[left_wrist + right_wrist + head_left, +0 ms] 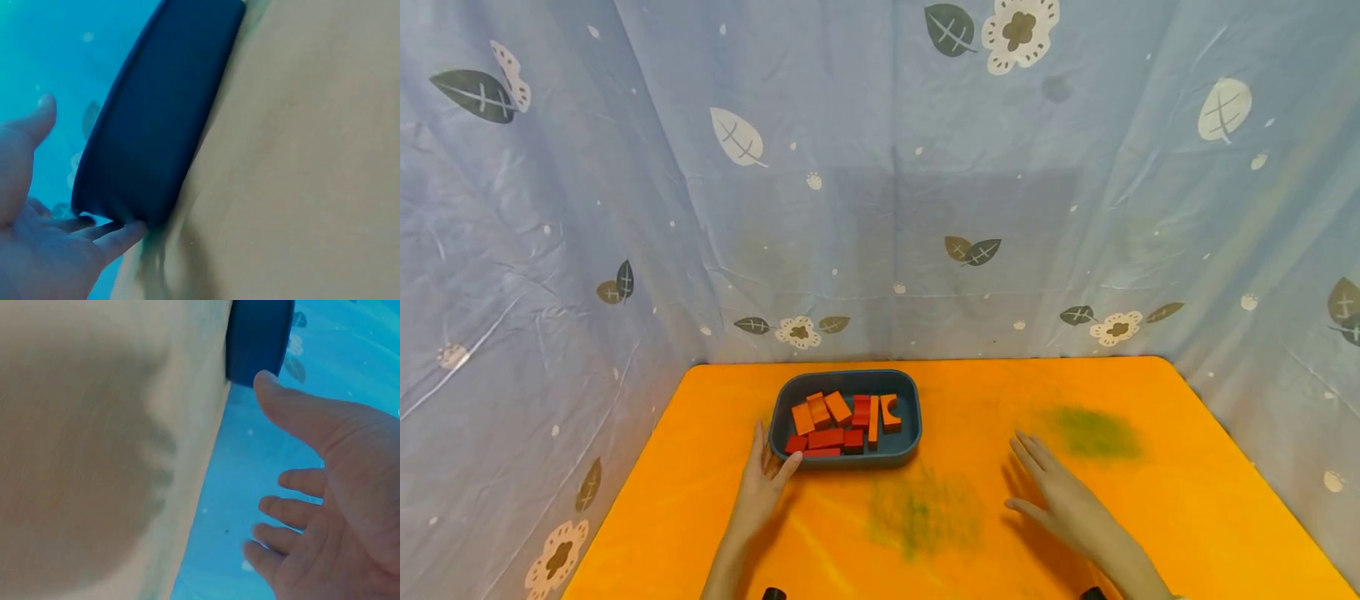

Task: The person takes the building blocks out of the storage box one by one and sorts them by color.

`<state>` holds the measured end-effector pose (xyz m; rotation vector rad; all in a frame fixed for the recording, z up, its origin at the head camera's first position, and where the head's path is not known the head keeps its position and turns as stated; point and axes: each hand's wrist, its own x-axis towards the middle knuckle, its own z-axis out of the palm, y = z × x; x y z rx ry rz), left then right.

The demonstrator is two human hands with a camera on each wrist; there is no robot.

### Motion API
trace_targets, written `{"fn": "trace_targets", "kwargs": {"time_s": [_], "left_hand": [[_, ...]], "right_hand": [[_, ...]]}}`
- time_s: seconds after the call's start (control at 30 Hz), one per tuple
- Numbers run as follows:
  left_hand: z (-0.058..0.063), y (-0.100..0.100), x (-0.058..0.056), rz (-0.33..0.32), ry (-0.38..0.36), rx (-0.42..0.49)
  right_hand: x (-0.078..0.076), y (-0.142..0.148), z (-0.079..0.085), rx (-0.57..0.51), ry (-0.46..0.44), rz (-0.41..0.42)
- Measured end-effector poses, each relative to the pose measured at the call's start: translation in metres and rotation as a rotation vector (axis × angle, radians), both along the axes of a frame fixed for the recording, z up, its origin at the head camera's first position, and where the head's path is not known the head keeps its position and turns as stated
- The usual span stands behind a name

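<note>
A dark blue-grey plastic bin (857,462) stands on the orange-covered table, holding several toy building blocks. Among them are an orange block with a round notch (891,422), a long thin orange block (873,423) and a long red block (825,438). My left hand (758,493) is at the bin's left end with its thumb spread away; in the left wrist view its fingertips (132,232) appear to touch the bin's wall. To the right of the bin, my right hand (1063,504) hovers above the table with relaxed fingers and holds nothing.
The orange tabletop (970,400) has two greenish smudges, one in front of the bin and another (1093,432) at the right. A pale blue curtain (880,217) with leaf and flower prints hangs behind and along both sides.
</note>
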<state>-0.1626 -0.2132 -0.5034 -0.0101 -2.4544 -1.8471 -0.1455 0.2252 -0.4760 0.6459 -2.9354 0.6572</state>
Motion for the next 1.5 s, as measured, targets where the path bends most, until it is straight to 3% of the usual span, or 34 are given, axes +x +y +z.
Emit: {"fn": "trace_targets", "kwargs": {"time_s": [0.13, 0.5, 0.73, 0.87, 1.1, 1.5], "left_hand": [[0.004, -0.004, -0.001, 0.029, -0.065, 0.019], [-0.002, -0.007, -0.002, 0.11, -0.093, 0.146], [-0.002, -0.004, -0.003, 0.142, -0.105, 0.23], [-0.002, -0.004, -0.003, 0.138, -0.117, 0.237], [-0.003, -0.002, -0.003, 0.146, -0.129, 0.248], [-0.004, -0.003, -0.003, 0.157, -0.118, 0.274]], "right_hand": [[-0.007, -0.014, 0.002, -0.023, 0.043, 0.05], [-0.033, -0.058, 0.016, 0.065, 0.227, 0.209], [-0.058, -0.087, 0.031, 0.09, 0.3, 0.352], [-0.073, -0.103, 0.036, 0.081, 0.271, 0.413], [-0.1, -0.126, 0.034, 0.069, 0.184, 0.44], [-0.142, -0.163, 0.024, 0.284, 0.14, 0.406]]}}
